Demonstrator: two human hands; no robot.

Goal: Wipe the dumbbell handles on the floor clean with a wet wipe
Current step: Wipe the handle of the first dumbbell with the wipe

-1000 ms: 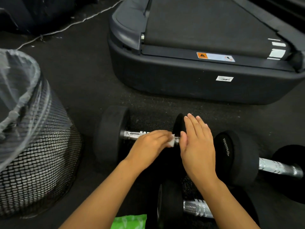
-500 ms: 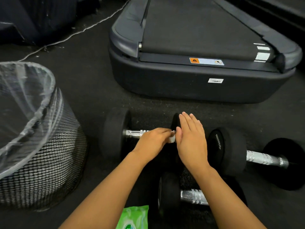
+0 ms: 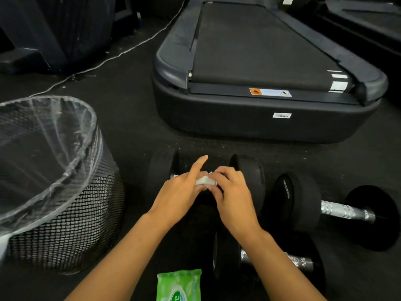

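Observation:
Three black dumbbells lie on the dark floor. The far one [image 3: 161, 170] sits in front of me, its chrome handle mostly hidden under my hands. Both hands meet over that handle on a small white wet wipe [image 3: 203, 180]. My left hand [image 3: 181, 195] holds the wipe's left side, index finger pointing up and away. My right hand [image 3: 231, 192] pinches its right side with curled fingers. A second dumbbell [image 3: 345, 211] lies to the right with its handle bare. A third [image 3: 299, 260] lies nearest, partly under my right forearm.
A black mesh bin [image 3: 65, 224] lined with a clear bag stands at the left. A green wet-wipe pack [image 3: 179, 285] lies at the bottom edge. A treadmill's rear end [image 3: 260, 118] blocks the floor beyond the dumbbells. A white cable [image 3: 121, 53] runs across the far floor.
My right hand left the far dumbbell's weight, curled its fingers and took hold of the wipe together with my left hand. The view has tilted up.

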